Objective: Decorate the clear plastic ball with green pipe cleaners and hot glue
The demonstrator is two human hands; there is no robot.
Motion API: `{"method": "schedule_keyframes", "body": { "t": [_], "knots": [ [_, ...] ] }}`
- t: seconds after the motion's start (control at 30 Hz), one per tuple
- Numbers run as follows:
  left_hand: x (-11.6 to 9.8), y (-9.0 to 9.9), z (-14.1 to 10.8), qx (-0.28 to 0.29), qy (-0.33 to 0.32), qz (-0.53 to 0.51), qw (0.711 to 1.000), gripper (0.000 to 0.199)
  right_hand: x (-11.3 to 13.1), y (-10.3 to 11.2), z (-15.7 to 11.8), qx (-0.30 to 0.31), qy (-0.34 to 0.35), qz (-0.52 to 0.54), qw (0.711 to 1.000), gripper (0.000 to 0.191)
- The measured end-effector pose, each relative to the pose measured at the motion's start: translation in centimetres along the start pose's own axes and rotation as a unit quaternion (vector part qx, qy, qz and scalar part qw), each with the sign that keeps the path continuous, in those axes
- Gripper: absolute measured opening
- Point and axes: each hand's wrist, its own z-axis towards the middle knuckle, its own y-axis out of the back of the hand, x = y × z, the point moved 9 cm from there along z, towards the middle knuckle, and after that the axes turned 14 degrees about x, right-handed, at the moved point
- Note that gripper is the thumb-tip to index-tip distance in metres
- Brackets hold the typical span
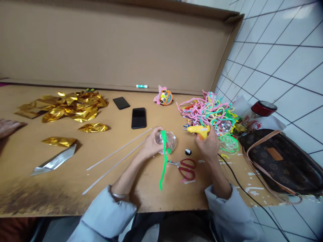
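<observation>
My left hand (151,145) grips a clear plastic ball (172,141) near the middle of the table. A bright green fuzzy strip (164,164) lies over the ball's left side and hangs toward the table's front edge. My right hand (209,144) is closed round a yellow glue gun (198,130), whose nozzle points left toward the ball, apart from it. Red-handled scissors (187,169) lie just below, with a small black disc bearing a white blob (188,152) above them.
Colourful fuzzy strips (205,109) are heaped behind my right hand. A brown handbag (282,161) and red-lidded jar (263,108) stand right. Two phones (138,118), thin clear sticks (113,168) and gold foil (75,107) lie left. Another person's hand (10,127) rests far left. A cord runs front right.
</observation>
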Motion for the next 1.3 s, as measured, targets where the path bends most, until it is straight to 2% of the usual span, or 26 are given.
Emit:
{"method": "schedule_keyframes", "body": {
  "t": [0.13,0.33,0.57,0.87,1.0,1.17,1.3],
  "knots": [
    [-0.4,0.0,0.0,-0.014,0.004,-0.015,1.0,0.055,1.9,1.7,-0.8,-0.082,0.098,0.089,0.988,0.07],
    [-0.3,-0.2,0.0,-0.005,0.026,-0.047,0.999,0.052,4.5,1.8,-2.4,-0.102,0.202,0.079,0.971,0.078],
    [0.3,-0.5,0.1,0.017,0.029,-0.062,0.998,0.054,5.2,1.3,-3.5,-0.113,0.222,0.09,0.964,0.078],
    [-0.4,-0.4,0.0,0.026,0.028,-0.046,0.998,0.056,5.8,1.2,-3.6,-0.094,0.233,0.105,0.962,0.075],
    [-0.5,-0.4,0.1,0.022,0.014,-0.044,0.999,0.057,6.4,1.6,-4.2,-0.123,0.26,0.08,0.954,0.074],
    [-0.5,-0.7,0.0,0.037,0.025,-0.069,0.997,0.06,6.7,2.0,-4.8,-0.176,0.28,0.045,0.943,0.075],
    [-0.4,-0.7,0.0,0.039,0.029,-0.081,0.996,0.06,7.0,2.1,-5.1,-0.19,0.292,0.03,0.937,0.078]
  ]
}}
